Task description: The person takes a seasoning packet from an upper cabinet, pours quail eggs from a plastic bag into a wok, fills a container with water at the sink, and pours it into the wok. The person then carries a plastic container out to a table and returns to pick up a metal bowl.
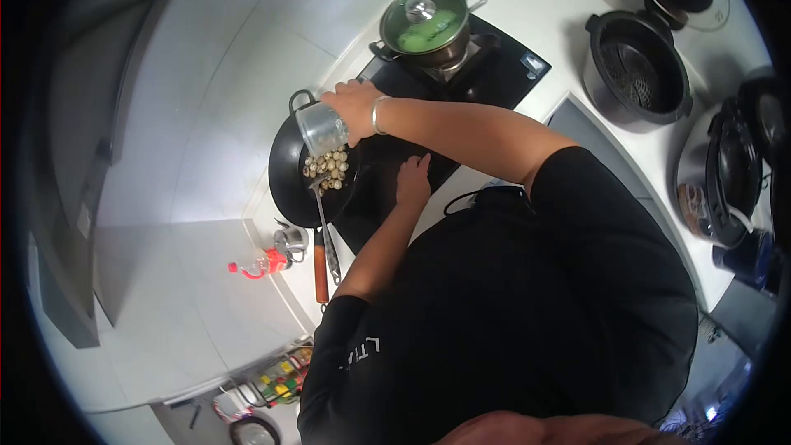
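Note:
My right hand (354,107), with a silver bangle at the wrist, is closed around a clear plastic container (323,128). The container is tilted over a black wok (288,173), its mouth facing down. Small speckled eggs, like quail eggs (334,166), lie in the wok below it. A metal spatula (323,218) rests in the wok, its handle over the rim, beside the wok's wooden handle (320,268). My left hand (414,181) is at the near side of the black cooktop (375,189), holding nothing, fingers extended and slightly apart.
A lidded pot (424,25) with green contents stands on the other burner. A red-capped bottle (264,264) and a metal cup (290,241) are by the wok handle. An open cooker pot (636,70) and another appliance (718,173) stand on the right counter.

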`<state>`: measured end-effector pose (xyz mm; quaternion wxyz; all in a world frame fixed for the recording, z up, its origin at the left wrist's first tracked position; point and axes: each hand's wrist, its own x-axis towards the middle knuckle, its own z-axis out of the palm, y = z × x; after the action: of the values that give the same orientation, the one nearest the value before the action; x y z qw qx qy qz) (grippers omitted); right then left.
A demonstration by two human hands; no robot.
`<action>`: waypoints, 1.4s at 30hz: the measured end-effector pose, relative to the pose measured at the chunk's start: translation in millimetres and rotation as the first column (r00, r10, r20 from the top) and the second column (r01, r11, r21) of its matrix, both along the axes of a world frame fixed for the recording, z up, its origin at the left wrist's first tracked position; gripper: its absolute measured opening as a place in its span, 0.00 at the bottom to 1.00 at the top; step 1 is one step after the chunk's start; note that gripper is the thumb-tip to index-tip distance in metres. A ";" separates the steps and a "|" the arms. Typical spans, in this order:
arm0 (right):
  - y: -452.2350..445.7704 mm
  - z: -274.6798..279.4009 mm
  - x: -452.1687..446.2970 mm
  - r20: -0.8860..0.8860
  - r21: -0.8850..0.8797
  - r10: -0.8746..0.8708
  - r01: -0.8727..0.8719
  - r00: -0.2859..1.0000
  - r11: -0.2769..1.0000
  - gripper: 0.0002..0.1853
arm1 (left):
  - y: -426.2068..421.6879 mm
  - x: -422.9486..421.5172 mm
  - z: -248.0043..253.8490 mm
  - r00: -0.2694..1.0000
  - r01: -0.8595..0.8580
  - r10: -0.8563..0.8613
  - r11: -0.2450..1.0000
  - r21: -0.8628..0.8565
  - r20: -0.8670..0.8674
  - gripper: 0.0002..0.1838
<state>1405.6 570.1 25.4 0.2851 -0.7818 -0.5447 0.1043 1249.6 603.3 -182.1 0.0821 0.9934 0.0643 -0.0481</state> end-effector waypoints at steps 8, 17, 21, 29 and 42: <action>-11.6 -9.2 1.2 -0.088 -0.023 0.021 -0.023 0.996 0.999 0.53 | -1.3 19.0 15.6 0.980 -0.126 0.127 0.992 0.015 -0.154 0.20; -8.4 -8.0 1.9 -0.109 -0.038 0.040 -0.044 0.993 0.998 0.52 | -4.0 23.8 20.8 0.953 -0.246 0.236 0.969 -0.030 -0.189 0.21; -4.0 -9.8 4.1 -0.057 -0.032 0.042 -0.044 0.997 0.998 0.53 | -4.2 23.5 16.2 0.953 -0.260 0.253 0.965 -0.021 -0.166 0.23; 17.1 -8.3 5.6 0.259 -0.004 0.026 -0.026 0.966 1.000 0.36 | -5.9 12.1 18.3 0.946 -0.295 0.292 0.955 -0.007 -0.138 0.39; 53.6 3.6 2.9 0.550 -0.013 -0.005 0.014 0.835 1.000 0.34 | -19.1 -80.9 49.8 0.926 -0.281 0.374 0.765 -0.580 0.045 0.24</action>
<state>1408.5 623.7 29.0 0.1109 -0.7837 -0.5989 -0.1216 1168.7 584.2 -132.3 0.3835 0.8982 0.2131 0.0287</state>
